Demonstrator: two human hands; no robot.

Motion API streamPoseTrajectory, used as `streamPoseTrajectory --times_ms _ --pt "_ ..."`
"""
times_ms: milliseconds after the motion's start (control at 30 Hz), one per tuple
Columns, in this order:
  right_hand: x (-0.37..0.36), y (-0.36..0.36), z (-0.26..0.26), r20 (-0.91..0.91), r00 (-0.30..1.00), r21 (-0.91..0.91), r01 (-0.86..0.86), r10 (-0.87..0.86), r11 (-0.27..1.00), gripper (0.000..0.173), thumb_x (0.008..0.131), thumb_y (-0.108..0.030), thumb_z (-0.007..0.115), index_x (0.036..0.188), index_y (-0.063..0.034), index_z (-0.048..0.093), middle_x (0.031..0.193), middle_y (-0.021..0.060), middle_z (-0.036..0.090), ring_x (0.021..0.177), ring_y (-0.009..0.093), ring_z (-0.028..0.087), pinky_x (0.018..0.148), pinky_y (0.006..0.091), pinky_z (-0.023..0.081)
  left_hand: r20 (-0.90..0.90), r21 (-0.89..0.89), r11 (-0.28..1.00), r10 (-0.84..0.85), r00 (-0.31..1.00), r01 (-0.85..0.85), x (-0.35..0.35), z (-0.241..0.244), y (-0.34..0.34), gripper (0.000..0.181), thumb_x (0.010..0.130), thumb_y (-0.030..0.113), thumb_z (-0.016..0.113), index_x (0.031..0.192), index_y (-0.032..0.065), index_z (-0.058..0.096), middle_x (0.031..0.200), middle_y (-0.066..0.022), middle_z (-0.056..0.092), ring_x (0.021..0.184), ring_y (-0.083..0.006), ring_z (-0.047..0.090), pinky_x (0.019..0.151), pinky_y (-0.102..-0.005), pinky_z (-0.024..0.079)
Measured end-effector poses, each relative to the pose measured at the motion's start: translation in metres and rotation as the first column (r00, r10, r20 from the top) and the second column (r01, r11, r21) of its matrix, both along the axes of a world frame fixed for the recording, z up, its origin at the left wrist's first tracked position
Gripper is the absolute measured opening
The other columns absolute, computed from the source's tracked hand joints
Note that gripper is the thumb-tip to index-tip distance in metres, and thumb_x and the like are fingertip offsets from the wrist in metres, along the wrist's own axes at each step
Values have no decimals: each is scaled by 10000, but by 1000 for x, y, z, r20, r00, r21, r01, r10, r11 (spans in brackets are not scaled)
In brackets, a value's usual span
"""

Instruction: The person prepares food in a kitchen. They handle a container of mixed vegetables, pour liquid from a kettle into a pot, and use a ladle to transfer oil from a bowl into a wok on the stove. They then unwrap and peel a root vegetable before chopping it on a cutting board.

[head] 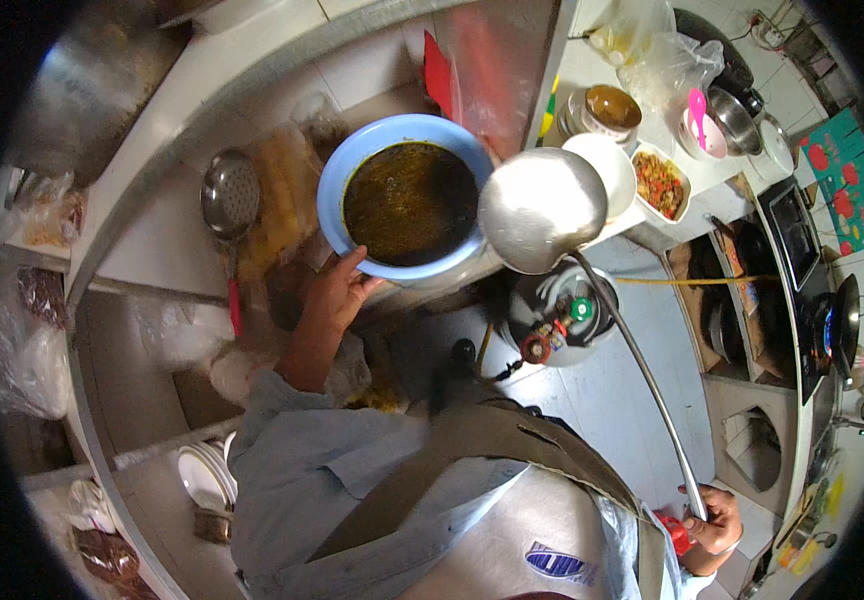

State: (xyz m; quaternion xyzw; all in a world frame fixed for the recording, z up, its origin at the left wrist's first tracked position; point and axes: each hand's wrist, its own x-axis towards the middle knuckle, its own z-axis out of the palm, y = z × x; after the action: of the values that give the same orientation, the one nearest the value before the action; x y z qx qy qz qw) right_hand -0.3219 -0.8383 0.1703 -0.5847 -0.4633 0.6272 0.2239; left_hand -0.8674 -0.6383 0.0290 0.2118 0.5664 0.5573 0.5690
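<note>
My left hand [342,295] is at the near rim of a light blue plastic basin [333,225], its thumb on the rim and the fingers underneath. Dark brown, oily liquid [409,202] fills much of the basin. In my right hand [715,523], at the lower right, is the end of the long metal handle of a large ladle [543,206]. The shiny steel bowl of the ladle is just right of the basin. Whether its bowl touches the basin rim I cannot tell.
A white dish of chopped red and green food [659,184], a white bowl [606,169] and a brown-lined bowl [613,111] stand on the counter. A gas cylinder [597,330] is below. A wok [847,330] sits over a blue flame at right. A skimmer [229,195] lies left.
</note>
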Motion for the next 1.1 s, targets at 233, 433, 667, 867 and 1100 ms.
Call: streamPoseTrajectory --times_ms 233,433,667,867,1100 --pt "44 5 39 75 978 10 -197 195 980 365 675 -32 664 986 126 555 801 163 600 695 181 553 694 299 396 186 -60 988 -127 974 140 86 7 -70 221 882 117 495 1068 3 470 1077 -120 509 1033 -232 499 938 -455 409" --pt "69 -3 63 233 915 -65 -325 331 944 394 636 16 629 1018 94 568 902 194 632 760 228 622 785 321 444 331 -54 957 -253 909 286 154 11 -83 274 876 107 471 1130 6 446 1112 -154 520 1074 -269 495 941 -465 395" --pt "96 -46 65 361 920 167 -227 154 960 442 673 -206 689 968 103 577 601 86 513 455 129 452 439 251 332 334 -24 888 -426 841 460 198 5 -81 279 880 118 470 1134 5 450 1088 -138 539 1041 -249 521 927 -464 408" --pt "101 -61 63 403 909 205 -205 108 957 494 694 -271 699 957 127 571 467 31 417 373 94 351 382 246 261 308 2 858 -490 816 514 225 11 -76 286 883 123 468 1142 3 445 1103 -143 530 1045 -249 519 925 -469 409" --pt "102 -48 76 403 885 6 -256 232 967 442 597 -65 672 997 93 572 657 151 571 471 181 519 464 269 395 277 -25 824 -538 796 566 238 15 -66 290 886 123 456 1144 -9 435 1108 -154 518 1052 -268 511 931 -475 401"
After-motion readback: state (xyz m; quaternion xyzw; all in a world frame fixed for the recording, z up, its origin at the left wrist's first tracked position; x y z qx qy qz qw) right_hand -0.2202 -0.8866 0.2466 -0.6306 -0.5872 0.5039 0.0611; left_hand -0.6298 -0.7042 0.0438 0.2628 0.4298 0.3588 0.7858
